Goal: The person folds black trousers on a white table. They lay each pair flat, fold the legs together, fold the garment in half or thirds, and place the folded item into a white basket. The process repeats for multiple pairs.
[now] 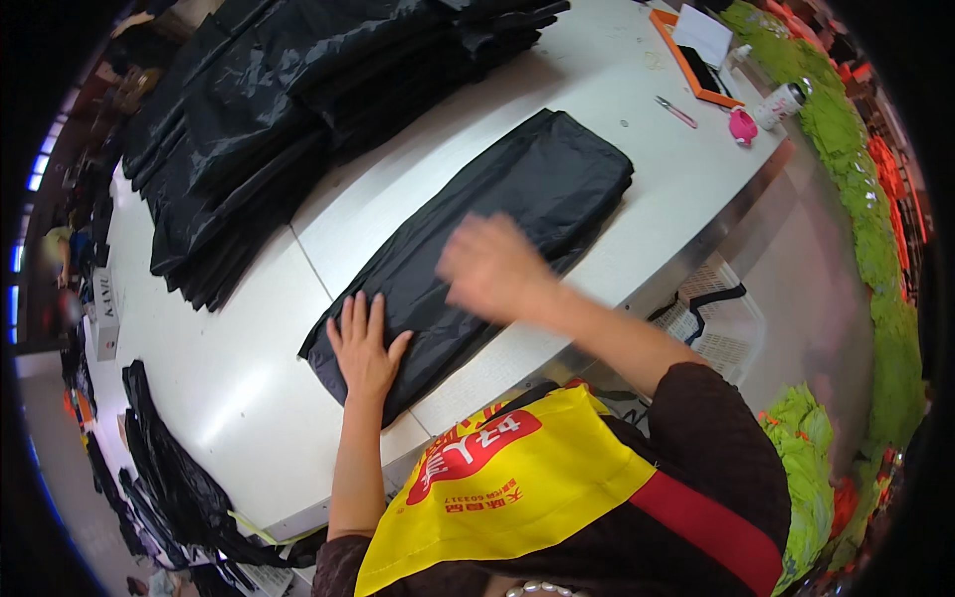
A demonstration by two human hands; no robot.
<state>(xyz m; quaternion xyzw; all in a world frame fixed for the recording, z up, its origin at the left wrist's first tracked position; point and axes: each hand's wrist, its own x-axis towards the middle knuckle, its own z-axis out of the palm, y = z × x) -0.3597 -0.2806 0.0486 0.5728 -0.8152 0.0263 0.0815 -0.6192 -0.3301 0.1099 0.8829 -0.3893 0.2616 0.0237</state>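
Observation:
A folded black piece of thin, slightly shiny fabric [537, 189] lies in a long rectangle across the white table. My left hand [366, 348] rests flat on its near left end, fingers spread and thumb out to the side. Over the middle of the fabric is my right hand [494, 267], smeared by motion. Its fingers look bent, but I cannot tell whether it touches the cloth or holds anything.
A tall stack of black folded pieces [298, 90] covers the table's far left. Snips [676, 111], an orange tray [691, 65], a pink object [742, 126] and a white bottle [781, 104] sit far right. Below the table edge stands a white basket [731, 333]; bright green fabric [846, 149] lies beyond.

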